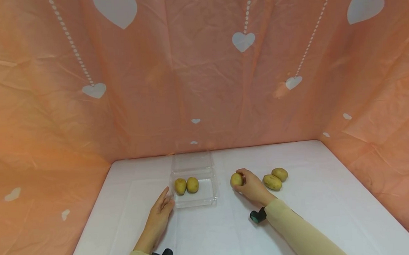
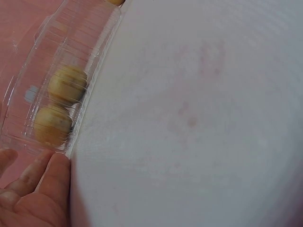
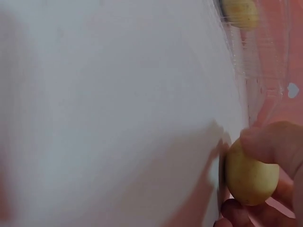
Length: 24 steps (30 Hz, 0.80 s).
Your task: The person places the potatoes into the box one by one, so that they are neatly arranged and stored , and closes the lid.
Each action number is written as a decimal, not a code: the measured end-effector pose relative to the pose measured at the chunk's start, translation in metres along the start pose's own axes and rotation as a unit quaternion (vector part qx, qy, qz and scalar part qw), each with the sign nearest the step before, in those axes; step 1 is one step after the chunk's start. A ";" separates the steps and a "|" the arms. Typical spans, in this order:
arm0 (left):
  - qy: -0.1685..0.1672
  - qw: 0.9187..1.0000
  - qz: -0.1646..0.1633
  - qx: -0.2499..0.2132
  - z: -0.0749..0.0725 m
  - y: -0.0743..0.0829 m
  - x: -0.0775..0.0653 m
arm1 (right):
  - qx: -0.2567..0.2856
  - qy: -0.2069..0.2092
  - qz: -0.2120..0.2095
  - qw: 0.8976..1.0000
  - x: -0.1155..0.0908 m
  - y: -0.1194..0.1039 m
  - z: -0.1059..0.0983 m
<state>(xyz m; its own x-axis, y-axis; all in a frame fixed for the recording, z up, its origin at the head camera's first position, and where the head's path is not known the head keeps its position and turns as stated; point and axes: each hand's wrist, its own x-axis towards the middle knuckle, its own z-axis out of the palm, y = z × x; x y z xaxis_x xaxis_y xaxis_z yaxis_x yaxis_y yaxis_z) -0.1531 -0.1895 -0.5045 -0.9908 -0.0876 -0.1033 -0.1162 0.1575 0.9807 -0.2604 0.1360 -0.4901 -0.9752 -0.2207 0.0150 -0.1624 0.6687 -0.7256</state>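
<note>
Two potatoes [image 1: 186,185] lie side by side in the left part of a clear plastic box [image 1: 207,200], whose lid [image 1: 192,160] is folded back behind it. My left hand [image 1: 160,211] rests at the box's left side, fingers fairly straight, with the fingertips right at the wall in the left wrist view. To the right of the box, my right hand [image 1: 253,187] grips another potato [image 3: 251,177] between thumb and fingers, close over the table. Two more potatoes, a longer one [image 1: 272,182] and a rounder one [image 1: 280,174], lie together to the right of that hand.
A white cloth covers the table [image 1: 202,234]. Orange sheeting with white hearts [image 1: 202,85] hangs behind the table and along both sides. Each wrist wears a small black camera, such as the right one [image 1: 258,215].
</note>
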 end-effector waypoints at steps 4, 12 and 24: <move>0.002 1.000 0.001 -0.001 0.000 0.000 0.000 | -0.007 0.001 0.004 1.000 0.001 -0.001 0.001; 0.004 1.000 0.010 0.004 0.000 0.000 0.000 | -0.011 0.014 -0.023 1.000 0.002 -0.008 0.002; 0.003 1.000 0.010 -0.003 0.000 -0.001 0.002 | 0.026 0.030 -0.056 0.998 0.003 -0.029 -0.001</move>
<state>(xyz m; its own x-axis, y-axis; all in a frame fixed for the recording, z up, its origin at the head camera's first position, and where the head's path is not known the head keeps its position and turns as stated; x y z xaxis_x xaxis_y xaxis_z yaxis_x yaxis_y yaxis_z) -0.1545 -0.1897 -0.5055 -0.9925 -0.0901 -0.0825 -0.0958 0.1541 0.9834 -0.2586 0.1170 -0.4687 -0.9589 -0.2481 0.1377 -0.2643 0.6042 -0.7517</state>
